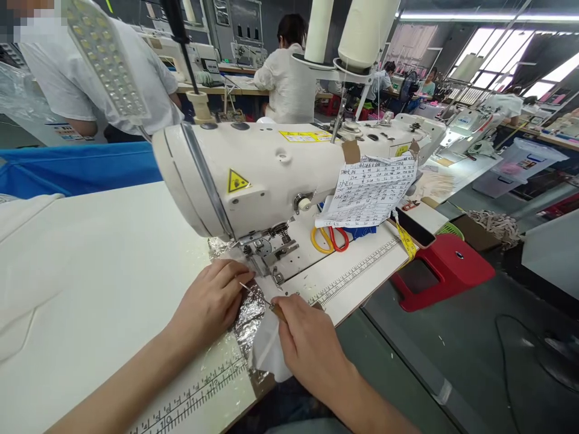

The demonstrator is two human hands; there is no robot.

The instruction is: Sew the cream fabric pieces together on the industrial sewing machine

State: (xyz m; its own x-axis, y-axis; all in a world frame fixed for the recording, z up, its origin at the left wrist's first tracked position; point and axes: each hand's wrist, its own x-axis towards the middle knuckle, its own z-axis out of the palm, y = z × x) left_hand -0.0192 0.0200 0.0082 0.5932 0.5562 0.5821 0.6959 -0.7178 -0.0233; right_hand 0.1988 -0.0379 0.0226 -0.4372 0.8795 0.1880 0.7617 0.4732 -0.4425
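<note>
In front of the white sewing machine (253,169), my right hand (310,346) is closed around the wooden handle of an awl (277,311). Its thin metal shaft points left toward my other hand. My left hand (212,295) is bent at the edge of the presser foot area, fingers together on the white fabric (270,346); its fingertips are partly hidden. The cloth runs from beneath the machine's head down between my hands and hangs over the table's front edge. Shiny foil-like covering (248,319) lies on the tabletop under it.
Scissors with red and yellow handles (330,239) lie right of the needle area. A handwritten sheet (368,190) hangs from the machine. Printed rulers (357,271) line the table edge. A red stool (446,271) stands at right. Several people sit at machines behind.
</note>
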